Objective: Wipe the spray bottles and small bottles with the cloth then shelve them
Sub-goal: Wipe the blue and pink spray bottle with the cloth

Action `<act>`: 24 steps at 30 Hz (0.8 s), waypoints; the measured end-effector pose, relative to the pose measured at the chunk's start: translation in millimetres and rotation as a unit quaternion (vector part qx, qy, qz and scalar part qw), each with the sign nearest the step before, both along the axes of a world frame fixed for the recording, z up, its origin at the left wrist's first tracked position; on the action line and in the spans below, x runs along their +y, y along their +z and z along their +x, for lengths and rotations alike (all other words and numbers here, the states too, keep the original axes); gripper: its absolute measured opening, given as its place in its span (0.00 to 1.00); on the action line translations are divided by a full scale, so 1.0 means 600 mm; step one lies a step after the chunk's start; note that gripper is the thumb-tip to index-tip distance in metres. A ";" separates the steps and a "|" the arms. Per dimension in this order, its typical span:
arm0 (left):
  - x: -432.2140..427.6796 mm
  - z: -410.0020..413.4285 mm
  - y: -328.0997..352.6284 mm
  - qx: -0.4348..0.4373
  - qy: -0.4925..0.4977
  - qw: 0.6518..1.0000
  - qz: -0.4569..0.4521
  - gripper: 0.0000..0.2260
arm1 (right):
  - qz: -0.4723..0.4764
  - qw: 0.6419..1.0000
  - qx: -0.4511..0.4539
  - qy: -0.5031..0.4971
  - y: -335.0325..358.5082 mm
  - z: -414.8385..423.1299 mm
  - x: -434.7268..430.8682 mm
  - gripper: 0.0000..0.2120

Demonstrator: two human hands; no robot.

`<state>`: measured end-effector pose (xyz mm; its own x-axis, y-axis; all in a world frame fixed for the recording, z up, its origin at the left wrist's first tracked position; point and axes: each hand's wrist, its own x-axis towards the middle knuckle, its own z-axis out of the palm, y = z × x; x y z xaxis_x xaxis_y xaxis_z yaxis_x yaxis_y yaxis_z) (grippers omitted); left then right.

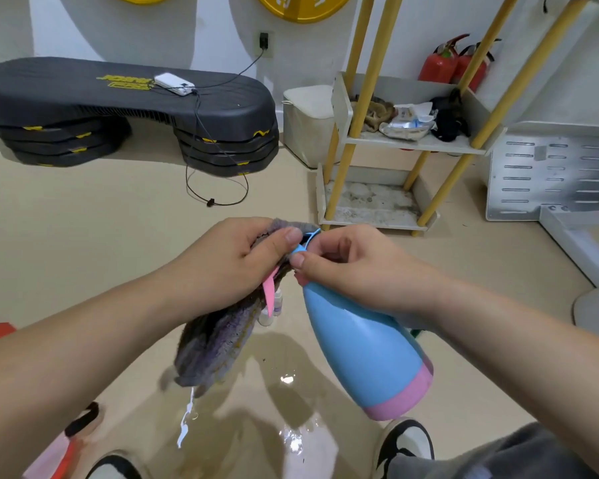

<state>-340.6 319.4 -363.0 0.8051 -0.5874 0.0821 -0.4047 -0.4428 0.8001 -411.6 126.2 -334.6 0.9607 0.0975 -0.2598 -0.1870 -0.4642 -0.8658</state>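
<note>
Spray bottle (363, 350), blue with a pink band at its base, hangs tilted in the air between the person's two hands, its base slanting down and away from the grip and its head up under the fingers. The right hand (353, 267) holds it at the neck, thumb and fingers curled round the narrow top of the spray bottle. The left hand (236, 261) grips a grey-purple cloth (215, 340) bunched over the spray head, its thumb pressed on the cloth just beside the right thumb, so the two hands nearly touch. A pink trigger (269, 292) pokes out below the left palm, and the rest of the cloth hangs loose from that hand. Under the grip, between the hanging cloth and the bottle's body, small bottles (266, 318) stand on the floor (83, 236), partly hidden. Nearer the person than these, the floor is wet and shiny. Beyond the hands, up and to the right, a shelf unit (412, 141) on yellow poles carries rags and packets on its middle tier
</note>
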 end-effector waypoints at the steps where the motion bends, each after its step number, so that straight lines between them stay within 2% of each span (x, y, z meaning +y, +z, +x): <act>1: -0.001 0.000 0.003 -0.022 -0.008 1.000 0.015 0.23 | -0.001 1.000 0.007 0.004 0.002 0.001 -0.003 0.15; 4: -0.002 -0.001 0.013 -0.086 0.006 0.996 0.038 0.15 | -0.005 0.999 0.034 0.002 0.004 0.002 -0.005 0.15; 6: 0.004 0.009 0.013 -0.128 0.062 0.988 0.057 0.15 | -0.013 0.998 0.055 -0.011 0.006 0.002 -0.004 0.16; 8: 0.019 0.024 0.009 -0.125 0.118 0.984 0.049 0.13 | -0.018 0.997 0.072 -0.029 0.006 0.001 -0.007 0.17; 10: 0.031 0.027 0.012 -0.097 0.142 0.985 0.004 0.16 | -0.006 0.995 0.083 -0.052 0.007 0.001 -0.012 0.17; 12: 0.032 0.016 0.022 -0.090 0.139 0.985 -0.046 0.19 | -0.010 0.995 0.081 -0.056 0.004 0.001 -0.015 0.17; 14: 0.021 -0.003 0.028 -0.123 0.114 0.984 -0.058 0.20 | -0.027 0.996 0.068 -0.047 -0.001 0.002 -0.011 0.17; 17: 0.004 -0.018 0.018 -0.185 0.013 0.982 0.031 0.19 | 0.008 1.000 0.006 -0.015 -0.003 0.001 0.002 0.15; 18: 0.000 -0.018 0.011 -0.183 -0.008 0.981 0.067 0.18 | 0.016 1.000 -0.018 0.006 -0.003 0.001 0.005 0.13; 21: -0.003 -0.008 0.005 -0.086 -0.016 0.995 0.056 0.16 | -0.044 0.998 -0.037 0.034 -0.003 0.000 0.009 0.15; 24: 0.001 0.009 0.003 -0.145 0.016 0.986 0.083 0.17 | -0.036 0.999 -0.005 0.014 -0.005 0.002 0.010 0.15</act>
